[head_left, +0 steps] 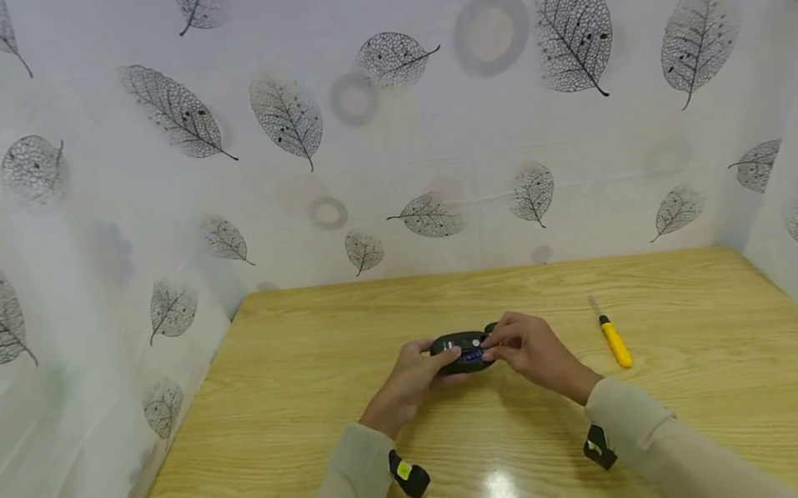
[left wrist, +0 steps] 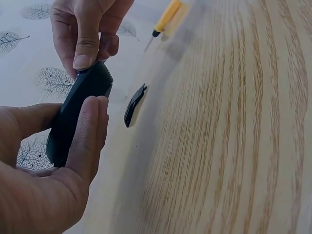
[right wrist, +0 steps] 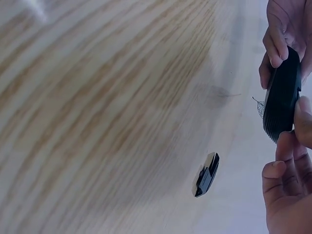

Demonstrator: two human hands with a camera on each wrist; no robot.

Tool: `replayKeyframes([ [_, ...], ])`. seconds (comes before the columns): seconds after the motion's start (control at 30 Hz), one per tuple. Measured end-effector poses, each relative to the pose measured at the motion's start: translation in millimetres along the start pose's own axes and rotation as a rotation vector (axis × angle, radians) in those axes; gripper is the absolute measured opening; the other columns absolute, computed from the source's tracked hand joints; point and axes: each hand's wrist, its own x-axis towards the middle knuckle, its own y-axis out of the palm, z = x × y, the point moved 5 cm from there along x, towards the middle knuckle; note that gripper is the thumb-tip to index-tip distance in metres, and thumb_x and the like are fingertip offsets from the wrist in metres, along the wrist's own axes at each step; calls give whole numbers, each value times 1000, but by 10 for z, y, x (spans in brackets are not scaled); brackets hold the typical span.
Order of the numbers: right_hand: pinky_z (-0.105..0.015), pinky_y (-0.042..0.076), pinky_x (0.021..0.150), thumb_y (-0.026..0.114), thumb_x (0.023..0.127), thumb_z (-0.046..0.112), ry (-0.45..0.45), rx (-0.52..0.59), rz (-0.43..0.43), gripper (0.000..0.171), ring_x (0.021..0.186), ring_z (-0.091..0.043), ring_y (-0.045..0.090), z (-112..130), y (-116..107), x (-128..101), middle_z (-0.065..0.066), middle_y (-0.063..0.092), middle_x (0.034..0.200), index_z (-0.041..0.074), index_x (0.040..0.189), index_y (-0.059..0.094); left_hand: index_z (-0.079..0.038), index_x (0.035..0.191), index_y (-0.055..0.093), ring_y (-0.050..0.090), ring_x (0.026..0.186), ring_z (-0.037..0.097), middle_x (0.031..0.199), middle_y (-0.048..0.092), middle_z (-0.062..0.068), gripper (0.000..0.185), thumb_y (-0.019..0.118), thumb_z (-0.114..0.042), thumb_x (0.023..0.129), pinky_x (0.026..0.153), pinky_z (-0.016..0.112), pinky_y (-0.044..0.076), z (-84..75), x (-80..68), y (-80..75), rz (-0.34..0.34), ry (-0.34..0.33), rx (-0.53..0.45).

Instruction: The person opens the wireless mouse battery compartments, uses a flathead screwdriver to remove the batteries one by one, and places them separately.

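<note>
Both hands clamp the oval black plastic device point(head_left: 462, 352): left hand point(head_left: 409, 382) cradling, right hand point(head_left: 533, 349) pinching its end above the wooden table point(head_left: 693, 412).

A light wooden tabletop point(head_left: 726, 374) is spanning the lower part of the head view, its grain running left to right; a bright glare patch is showing on its near edge; a screwdriver with a yellow handle point(head_left: 615, 341) is lying flat on the tabletop to the right of centre, its metal tip pointing away toward the back; white sheeting printed with grey skeleton leaves and faint rings point(head_left: 382, 117) is enclosing the tabletop at the back and on both sides, meeting the wood along the far edge.
</note>
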Motion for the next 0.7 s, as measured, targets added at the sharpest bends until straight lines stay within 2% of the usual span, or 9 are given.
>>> replayKeyframes([
  [0.27, -23, 47, 58, 80, 87, 6, 31, -48, 7, 14, 70, -11, 49, -5, 17, 10, 2, 62, 90, 4, 101, 80, 12, 149, 33, 72, 100, 30, 133, 53, 30, 65, 67, -12, 99, 88, 35, 60, -4, 15, -11, 3, 12, -18],
  [0.7, -24, 53, 60, 79, 87, 1, -21, -47, -4, 5, 72, -8, 56, 54, -21, 3, 1, 64, 88, 4, 91, 81, 12, 148, 34, 71, 103, 31, 134, 52, 31, 65, 69, -11, 98, 88, 36, 60, 22, 24, 17, -18, 2, -19],
])
